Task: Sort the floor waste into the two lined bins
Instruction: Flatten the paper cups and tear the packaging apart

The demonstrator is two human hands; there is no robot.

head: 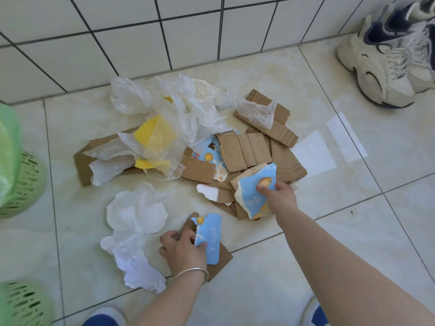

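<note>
Torn brown cardboard (247,151) and crumpled clear plastic bags (174,104) lie in a heap on the tiled floor. My left hand (182,249) grips a small blue printed cardboard piece (210,241) with brown card behind it, low in the view. My right hand (277,192) pinches a larger torn blue printed piece (250,198) at the heap's near right edge. A yellow plastic item (155,132) shows inside one bag. White crumpled plastic (135,217) lies left of my left hand. Two green bins sit at the left edge, one (17,161) lined with green film, the other (22,304) below it.
A white tiled wall (164,38) stands right behind the heap. A pair of white and navy sneakers (386,57) sits at the upper right. My blue and white shoes (103,318) show at the bottom edge.
</note>
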